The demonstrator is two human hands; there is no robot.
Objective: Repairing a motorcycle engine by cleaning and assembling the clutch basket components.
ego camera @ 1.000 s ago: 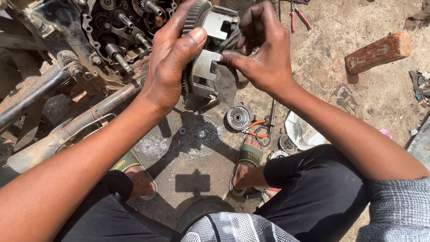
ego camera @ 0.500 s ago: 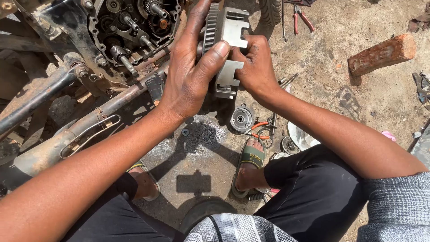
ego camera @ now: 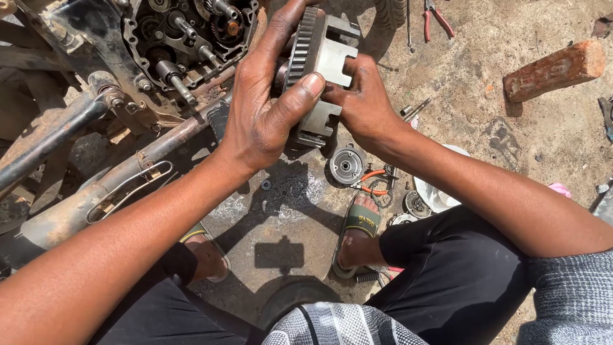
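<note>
Both my hands hold a grey metal clutch basket (ego camera: pixel 322 61) with a toothed gear ring around its edge and slotted walls. My left hand (ego camera: pixel 268 108) wraps it from the left, thumb pressed across its front. From the right, my right hand (ego camera: pixel 364 105) grips the lower slotted wall. The part hangs in the air just right of an open motorcycle engine (ego camera: pixel 191 38), whose shafts, gears and a spring are bare.
On the dirt ground lie a round metal hub (ego camera: pixel 346 166), orange-handled pliers (ego camera: pixel 373 182), red-handled pliers (ego camera: pixel 437 16), a brick (ego camera: pixel 552 67) and a white dish (ego camera: pixel 434 195). A rusty frame tube and exhaust (ego camera: pixel 89 191) run along the left. My sandalled feet rest below.
Both hands have lifted the clutch basket up and turned it, so the toothed ring now faces left toward the engine. The left thumb has slid across its front.
</note>
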